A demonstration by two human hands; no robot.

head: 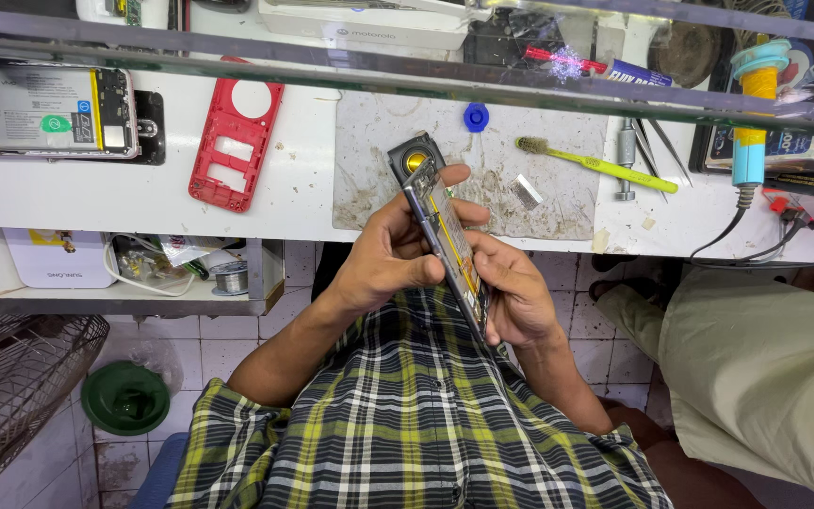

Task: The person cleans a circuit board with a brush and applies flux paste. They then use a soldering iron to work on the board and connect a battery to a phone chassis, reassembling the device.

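Head view: both hands hold an opened phone [447, 243] edge-on above the lap, just in front of the white surface [303, 188]; the phone's innards are mostly hidden by the tilt, only a yellow strip and the round camera ring at the top showing. Left hand [386, 259] has its grip clamped on the phone's left side, thumb across the front; right hand [512, 294] has its grip clamped on the lower right edge, fingertips tucked behind and hard to make out. A glass shelf edge [407, 80] crosses the top and blurs whatever lies behind it. On the surface: grey stained work mat [379, 170], blue round cap [476, 117], yellow-green toothbrush [595, 162], tweezers [657, 146], red plastic phone frame [234, 141], and a second open phone [56, 111] at far left, cut off, with a pale rectangular battery label and a green oval sticker. Soldering iron [754, 113] with teal and yellow handle at right. White box [54, 259] sits in the shelf below, solder spool [230, 278] nearby. Another person's khaki trouser leg [756, 368] at right, cut off.
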